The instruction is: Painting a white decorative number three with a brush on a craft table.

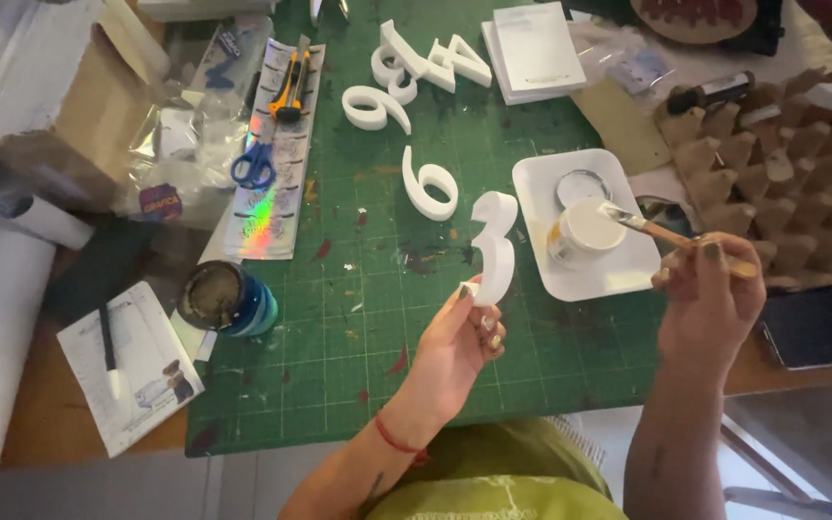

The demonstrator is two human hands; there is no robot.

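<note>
— White foam, is that what the left hand [459, 342] has?

— Yes, a white numeral three [494, 247], pinched at its lower end and held upright above the green cutting mat [339, 337] on the desk.

— And the right hand [715, 289]?

— Clenched round a paintbrush [642, 224], bristles resting on the open paint pot [585, 233] in the white tray [628, 274]; the pot's lid [582, 186] lies just behind it.

— Anything else on the mat?

— More white numerals: a six [429, 183] beside the three, others [406, 72] farther back. Blue scissors [254, 166] and a yellow utility knife [291, 87] lie to the left, a blue jar [228, 299] nearer.
</note>
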